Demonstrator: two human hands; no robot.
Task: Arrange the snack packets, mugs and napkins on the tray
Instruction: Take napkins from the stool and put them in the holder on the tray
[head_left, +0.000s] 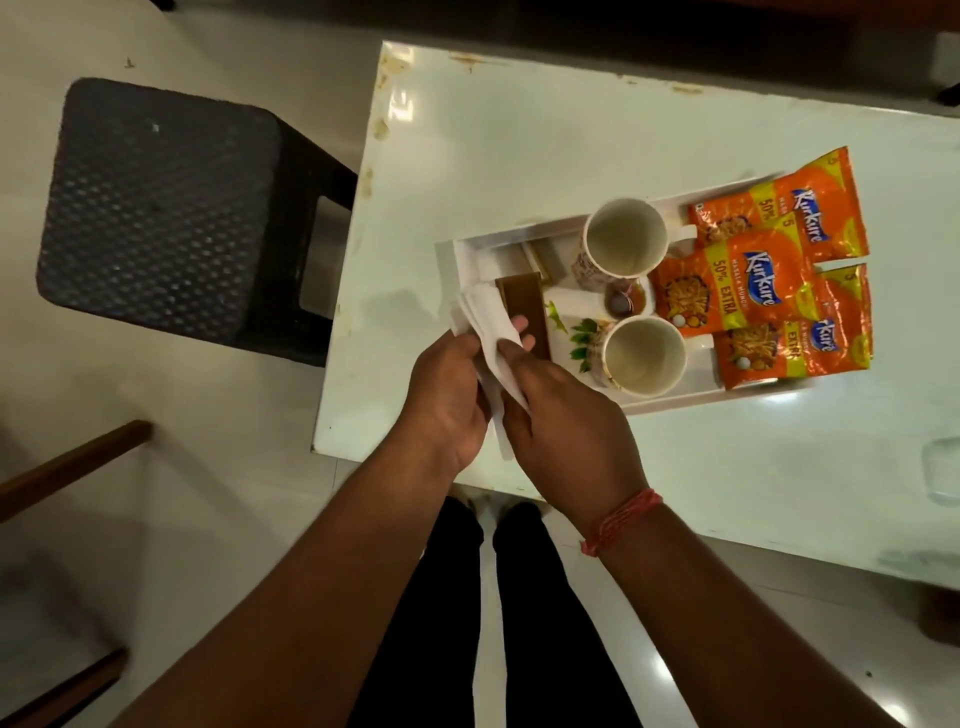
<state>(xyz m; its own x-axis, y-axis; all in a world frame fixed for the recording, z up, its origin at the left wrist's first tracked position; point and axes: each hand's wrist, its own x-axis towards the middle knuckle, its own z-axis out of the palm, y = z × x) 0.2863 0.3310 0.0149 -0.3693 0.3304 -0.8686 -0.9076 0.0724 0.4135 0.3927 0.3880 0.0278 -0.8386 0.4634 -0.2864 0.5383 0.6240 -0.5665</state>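
We look straight down from head height at a glossy white table (519, 156) with pale floor around it. At the far left stands a black plastic stool (156, 208) with a dotted seat, just beside the table's left edge, and a strip of brown wood (78, 457) shows lower left. Moving right, our left hand (447, 395) and our right hand (566, 415) meet over the near left corner of a white tray (691, 402), both closed around a small stack of white napkins (491, 332); the left fingers curl under the stack, and the right thumb and fingers pinch it from above. The napkins fan out past our fingertips above the tray's left end. A red thread bracelet (621, 522) circles the right wrist. Under the napkins, a brown rectangular piece (524, 306) lies on the tray floor, which carries a green leaf print. Further right, two cream mugs stand upright and empty inside the tray: the far mug (626, 236) and the near mug (644, 356), with a small round brown object between them that we cannot identify. At the tray's right end lie three orange Kurkure snack packets (737, 280), overlapping one another and reaching over the tray's right rim. Below the table's near edge, we see black trousers (519, 597).
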